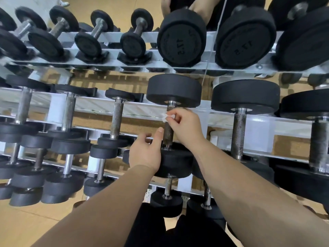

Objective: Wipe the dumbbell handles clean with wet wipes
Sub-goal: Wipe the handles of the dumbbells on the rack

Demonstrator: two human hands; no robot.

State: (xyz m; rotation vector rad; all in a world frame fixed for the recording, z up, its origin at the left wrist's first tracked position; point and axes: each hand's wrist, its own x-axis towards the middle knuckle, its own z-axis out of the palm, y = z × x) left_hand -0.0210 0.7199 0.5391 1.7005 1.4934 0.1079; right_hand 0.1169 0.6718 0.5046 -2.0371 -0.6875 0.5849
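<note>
A black dumbbell (174,90) lies across the white rack's top rails, its knurled metal handle (168,132) running toward me. My right hand (185,125) pinches a small crumpled white wet wipe (166,117) against the far end of that handle, just below the far weight. My left hand (146,152) sits to the left of the handle's near end, fingers loosely curled and thumb raised beside the bar, holding nothing that I can see. The near weight (175,163) is partly hidden by both wrists.
The white rack (92,106) holds several black dumbbells on each side, smaller ones (116,111) to the left and larger ones (240,111) to the right. A mirror behind reflects the row (181,38). Lower tiers carry more dumbbells above a tan floor (26,220).
</note>
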